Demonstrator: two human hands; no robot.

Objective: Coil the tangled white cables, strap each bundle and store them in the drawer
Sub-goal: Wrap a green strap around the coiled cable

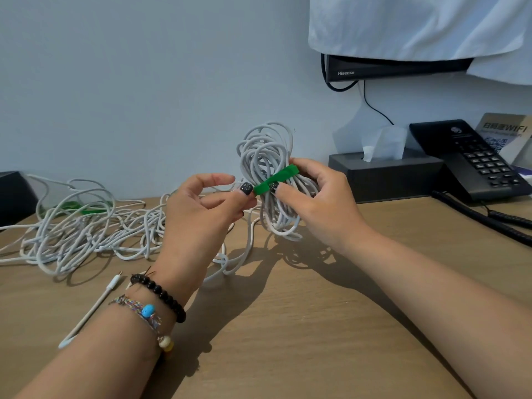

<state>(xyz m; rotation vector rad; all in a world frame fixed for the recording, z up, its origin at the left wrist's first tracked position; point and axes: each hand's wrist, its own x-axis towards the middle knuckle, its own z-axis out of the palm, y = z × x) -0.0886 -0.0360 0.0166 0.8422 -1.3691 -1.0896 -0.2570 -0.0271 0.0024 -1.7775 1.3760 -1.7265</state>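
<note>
A coiled bundle of white cable [264, 156] is held upright above the wooden desk [316, 298]. A green strap [277, 180] wraps around its middle. My right hand [319, 197] grips the bundle, with its thumb pressing on the strap. My left hand [207, 208] pinches the strap's left end between thumb and forefinger. A tangled heap of white cable [83, 231] lies on the desk to the left, with more green straps [83, 210] behind it. One loose cable end with a plug [113, 283] lies near my left wrist. No drawer is in view.
A black tissue box [385, 174] and a black desk phone [472, 159] with its coiled cord stand at the back right. A screen draped with white cloth [417, 24] hangs on the wall. A dark object [14, 197] sits at the left edge.
</note>
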